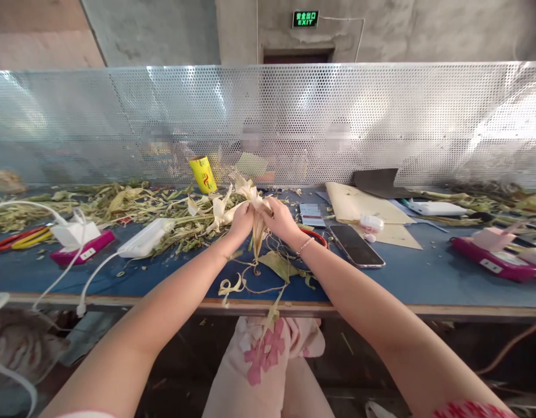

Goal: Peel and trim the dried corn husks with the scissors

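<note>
Both my hands are closed on a pale dried leaf bundle [247, 188] in the middle of the head view, just above the blue table. My left hand [242, 220] grips its left side. On the right side, my right hand [280, 219] pinches it, thumb towards the middle. Broad, papery tips stick up above the fingers, and a narrow twisted end hangs down between the hands. Under the hands lie a flat greenish dry leaf [279, 266] and thin curled strands. A heap of dried stalks and leaves [193, 223] lies left of my left hand.
A yellow cardboard tube [203, 174] stands before the perforated metal screen [294, 110]. Right of my hands are a phone [357, 246], a card [312, 215] and brown paper [359, 203]. Purple power strips [82, 247] with white cables sit on the blue table [172, 281].
</note>
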Demonstrator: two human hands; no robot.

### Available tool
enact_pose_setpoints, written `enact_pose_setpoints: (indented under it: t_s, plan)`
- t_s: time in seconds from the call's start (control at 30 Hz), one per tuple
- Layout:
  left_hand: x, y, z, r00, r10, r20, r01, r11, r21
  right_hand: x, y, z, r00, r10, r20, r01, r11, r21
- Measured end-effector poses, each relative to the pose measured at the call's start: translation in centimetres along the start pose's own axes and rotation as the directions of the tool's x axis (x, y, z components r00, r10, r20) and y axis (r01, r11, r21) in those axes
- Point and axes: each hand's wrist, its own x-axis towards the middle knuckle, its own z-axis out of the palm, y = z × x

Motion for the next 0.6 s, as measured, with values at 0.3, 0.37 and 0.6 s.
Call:
enact_pose_setpoints:
  t_s: [0.3,0.37,0.6]
  plan:
    - [0.02,0.05,0.02,0.996,0.033,0.08,-0.04,0.995,0.088,0.37,0.39,-0.11,0.952,0.294,0.089,-0.301,0.95,0.082]
    - [-0.11,0.26,0.12,0.995,0.014,0.102,-0.023,0.995,0.096,0.41,0.29,-0.28,0.959,0.276,0.066,-0.282,0.954,0.1]
    - [-0.23,0.01,0.26,0.997,-0.056,0.049,0.059,0.996,-0.068,0.13,0.61,0.02,0.995,0.094,0.025,-0.094,0.995,0.039]
